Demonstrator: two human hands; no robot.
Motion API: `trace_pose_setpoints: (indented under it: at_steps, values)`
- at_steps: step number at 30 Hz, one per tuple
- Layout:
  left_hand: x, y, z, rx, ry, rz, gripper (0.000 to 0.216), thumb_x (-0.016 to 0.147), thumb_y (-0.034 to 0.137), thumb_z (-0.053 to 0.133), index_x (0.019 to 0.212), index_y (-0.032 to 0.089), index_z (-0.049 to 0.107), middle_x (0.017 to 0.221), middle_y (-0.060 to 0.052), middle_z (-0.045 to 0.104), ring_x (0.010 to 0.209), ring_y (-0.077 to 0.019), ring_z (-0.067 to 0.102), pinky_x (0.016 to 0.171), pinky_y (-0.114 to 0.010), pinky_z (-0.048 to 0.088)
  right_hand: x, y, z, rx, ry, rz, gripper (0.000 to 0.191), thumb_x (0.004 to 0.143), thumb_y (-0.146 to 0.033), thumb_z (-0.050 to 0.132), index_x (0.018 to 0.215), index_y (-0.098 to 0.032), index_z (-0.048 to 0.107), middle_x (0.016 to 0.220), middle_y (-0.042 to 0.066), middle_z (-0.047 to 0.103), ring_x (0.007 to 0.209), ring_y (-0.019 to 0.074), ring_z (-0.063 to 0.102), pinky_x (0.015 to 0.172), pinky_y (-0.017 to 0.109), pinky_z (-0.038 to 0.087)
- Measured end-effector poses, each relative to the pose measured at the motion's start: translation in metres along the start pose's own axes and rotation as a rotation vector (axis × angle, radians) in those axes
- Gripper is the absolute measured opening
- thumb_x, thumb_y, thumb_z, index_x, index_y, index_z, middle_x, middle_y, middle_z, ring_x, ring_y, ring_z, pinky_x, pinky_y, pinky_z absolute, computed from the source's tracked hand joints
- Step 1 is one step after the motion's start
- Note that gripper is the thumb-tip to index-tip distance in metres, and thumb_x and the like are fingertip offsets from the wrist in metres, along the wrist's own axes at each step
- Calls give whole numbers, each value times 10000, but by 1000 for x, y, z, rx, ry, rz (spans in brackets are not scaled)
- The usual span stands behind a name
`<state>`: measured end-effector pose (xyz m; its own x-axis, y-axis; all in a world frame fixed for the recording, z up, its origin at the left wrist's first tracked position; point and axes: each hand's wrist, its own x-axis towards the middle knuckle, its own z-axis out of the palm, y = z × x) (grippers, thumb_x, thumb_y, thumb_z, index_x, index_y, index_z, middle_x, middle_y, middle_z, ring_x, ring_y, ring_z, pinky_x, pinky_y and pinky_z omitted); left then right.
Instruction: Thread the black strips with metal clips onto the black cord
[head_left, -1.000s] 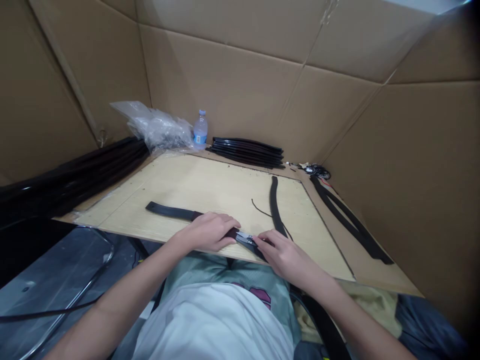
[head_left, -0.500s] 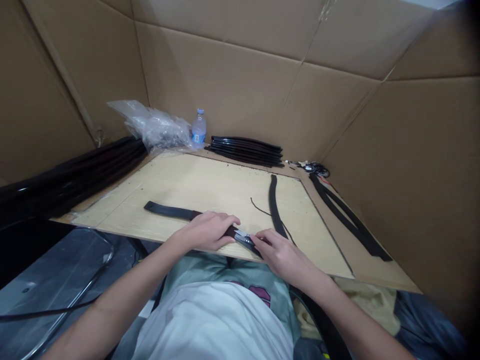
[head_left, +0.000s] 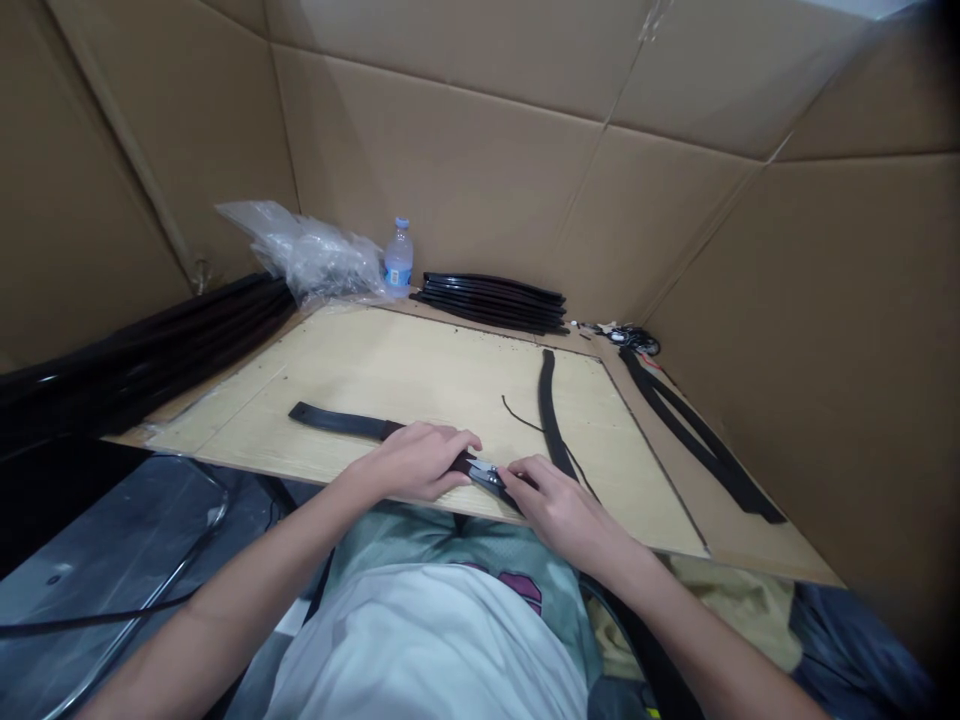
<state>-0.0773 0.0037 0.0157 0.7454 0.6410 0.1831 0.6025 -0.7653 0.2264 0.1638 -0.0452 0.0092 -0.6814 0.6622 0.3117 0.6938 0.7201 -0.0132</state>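
A black flat strap (head_left: 337,421) lies along the near edge of the board, its left end pointing left. My left hand (head_left: 424,460) is closed over the middle of this strap, thumb and fingers gripping it against the wood. In my right hand (head_left: 559,505) is a pair of small metal thread snips (head_left: 484,472), pinched by the fingers. The blades point left and lie against the strap, close to my left thumb. Part of the strap continues under my right hand, where it is hidden. Beyond that hand lies another black strap (head_left: 549,400), with a thin black cord (head_left: 519,414) beside it.
Black strips (head_left: 491,302) are stacked at the back beside a water bottle (head_left: 399,255) and clear plastic bags (head_left: 315,255). A long black bundle (head_left: 150,345) lies left. Folded black straps (head_left: 697,435) lie right, near a small tangle (head_left: 634,338). Cardboard walls (head_left: 450,150) enclose the table.
Both hands stay in nearly the same place on the strap. The snips' blades have shifted only very slightly.
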Motion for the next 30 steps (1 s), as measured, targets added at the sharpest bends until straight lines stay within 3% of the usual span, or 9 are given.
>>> trace_pose_setpoints:
  at_steps: [11,21,30]
  values:
    - [0,0,-1,-14,-18,-12,382,858,405,486,1183,206,464,1064,-85,642,981,-245,602,823,-332,429,-12,0,0,-19,-4,-13,342,896,-95,429,1219,-145,531,1011,135,599,951,218,578,783,339,537]
    - [0,-1,0,-14,-7,1,368,858,400,486,1171,207,465,1062,-86,642,981,-247,602,827,-342,435,1,11,-1,33,-9,-81,335,905,-129,450,1225,-169,542,1052,111,593,967,208,560,814,332,519]
    - [1,-2,1,-2,-11,18,360,861,398,481,1166,208,464,1052,-85,640,963,-245,604,810,-339,438,7,3,-1,16,-14,-87,332,909,-124,431,1221,-159,540,1035,114,584,950,211,547,804,330,512]
